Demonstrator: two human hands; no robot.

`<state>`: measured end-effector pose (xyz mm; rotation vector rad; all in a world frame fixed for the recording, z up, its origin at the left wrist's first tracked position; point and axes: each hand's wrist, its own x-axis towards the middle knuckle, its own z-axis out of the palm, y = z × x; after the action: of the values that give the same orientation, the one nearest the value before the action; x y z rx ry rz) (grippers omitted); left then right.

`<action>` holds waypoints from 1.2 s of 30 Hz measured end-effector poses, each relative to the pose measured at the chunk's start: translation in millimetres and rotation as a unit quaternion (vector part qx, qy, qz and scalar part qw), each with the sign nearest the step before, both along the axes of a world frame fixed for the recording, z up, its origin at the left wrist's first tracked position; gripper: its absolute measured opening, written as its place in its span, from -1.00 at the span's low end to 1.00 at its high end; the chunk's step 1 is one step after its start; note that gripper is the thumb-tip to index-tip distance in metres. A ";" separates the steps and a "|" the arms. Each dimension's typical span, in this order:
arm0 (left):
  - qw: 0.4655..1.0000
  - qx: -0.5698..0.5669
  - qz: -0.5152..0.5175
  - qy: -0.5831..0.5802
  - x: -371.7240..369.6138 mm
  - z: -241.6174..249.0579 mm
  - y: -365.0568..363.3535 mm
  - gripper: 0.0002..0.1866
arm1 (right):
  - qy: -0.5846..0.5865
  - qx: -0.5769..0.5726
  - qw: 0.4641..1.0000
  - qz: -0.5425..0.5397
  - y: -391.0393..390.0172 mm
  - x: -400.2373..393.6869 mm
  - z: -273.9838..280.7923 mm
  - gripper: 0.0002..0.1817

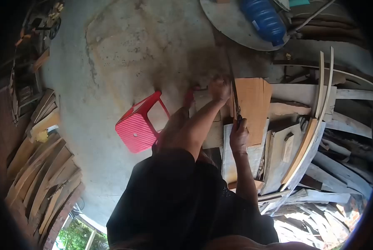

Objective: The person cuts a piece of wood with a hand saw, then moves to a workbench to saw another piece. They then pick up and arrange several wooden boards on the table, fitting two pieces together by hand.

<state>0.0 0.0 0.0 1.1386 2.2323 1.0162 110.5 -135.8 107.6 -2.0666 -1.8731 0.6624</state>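
My right hand (pixel 239 137) is wrapped round the dark handle of a long, thin saw (pixel 234 89), whose blade points away from me. Left of the blade, my left hand (pixel 220 88) is closed near the edge of a brown board (pixel 253 110); what its fingers hold is blurred. The board lies flat beneath and to the right of the saw. A red plastic stool (pixel 137 129) is tipped over on the floor, left of my legs.
A round table (pixel 226 21) with a blue water jug (pixel 264 21) stands at the top right. Wood offcuts (pixel 340 125) are piled along the right, with more planks (pixel 49 179) at the left. Concrete floor (pixel 124 54) shows ahead.
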 end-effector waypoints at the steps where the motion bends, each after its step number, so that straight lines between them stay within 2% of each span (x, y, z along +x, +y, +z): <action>1: 1.000 -0.007 0.010 -0.002 1.7 -9.3 9.4 -0.80 | -0.014 -0.007 1.000 0.000 -2.7 3.6 -0.6 -0.82; 2: 1.000 0.007 0.014 0.004 4.1 -12.7 15.0 -0.80 | -0.007 -0.002 1.000 -0.004 -16.5 10.0 3.5 -0.83; 3: 0.999 -0.036 0.022 -0.012 13.0 10.5 -36.9 -0.80 | -0.023 -0.061 0.998 -0.011 -74.6 16.7 67.4 -0.84; 5: 0.999 0.001 0.034 -0.007 -1.2 9.9 -9.0 -0.81 | -0.009 -0.059 0.997 -0.050 -122.9 33.4 59.6 -0.83; 7: 0.998 0.058 0.007 -0.019 -6.2 12.4 -1.8 -0.81 | 0.024 -0.063 0.996 -0.058 -106.3 25.4 65.7 -0.82; 9: 0.997 0.042 0.010 -0.060 -6.2 15.1 -1.8 -0.80 | -0.030 -0.105 0.992 -0.058 -59.5 9.2 46.1 -0.81; 11: 0.999 0.003 -0.025 -0.028 -4.3 11.6 -3.8 -0.76 | -0.009 -0.062 0.998 -0.023 -4.1 -2.8 15.8 -0.80; 14: 0.999 -0.040 -0.019 -0.003 -5.1 7.5 -4.5 -0.72 | 0.003 -0.057 0.998 -0.020 -12.5 0.7 24.1 -0.79; 16: 0.998 -0.055 -0.013 0.001 -5.6 7.4 -3.0 -0.70 | -0.002 -0.102 0.993 -0.055 -62.8 13.7 55.6 -0.80; 17: 0.998 -0.056 -0.013 -0.005 -5.2 6.3 -3.6 -0.70 | -0.030 -0.088 0.995 -0.045 -98.7 28.2 56.6 -0.83; 19: 0.999 -0.026 -0.010 0.022 -4.1 2.9 -5.1 -0.70 | 0.008 -0.067 0.997 -0.044 -131.0 43.7 64.9 -0.82; 22: 1.000 -0.011 -0.016 0.006 -2.4 -1.8 -8.3 -0.70 | -0.018 -0.075 0.997 -0.029 -52.0 17.5 45.0 -0.84; 24: 0.999 -0.046 -0.014 -0.007 -2.9 6.9 -9.9 -0.70 | 0.014 -0.059 0.998 -0.004 3.2 3.0 12.3 -0.84; 27: 0.998 -0.062 -0.008 -0.024 -6.2 9.0 -4.3 -0.71 | -0.004 -0.042 0.999 -0.011 -13.5 1.1 33.2 -0.84; 28: 0.998 -0.053 -0.007 -0.028 -4.9 7.0 -5.1 -0.71 | -0.017 -0.059 0.998 -0.020 -42.3 10.9 45.1 -0.78; 31: 0.998 -0.052 0.000 -0.017 -4.5 5.7 -6.0 -0.70 | -0.006 -0.072 0.997 -0.041 -139.2 46.6 77.8 -0.81; 33: 0.999 -0.030 -0.005 -0.014 -4.7 12.2 -5.8 -0.70 | 0.002 -0.085 0.995 -0.056 -127.2 39.7 81.6 -0.81; 36: 1.000 -0.004 -0.003 -0.008 -2.3 5.8 -5.6 -0.69 | -0.020 -0.061 0.998 -0.013 -29.2 13.2 23.9 -0.80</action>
<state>-2.3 -5.6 5.8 1.1293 2.2176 1.0097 123.6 -165.0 131.5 -2.1910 -1.8673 0.7508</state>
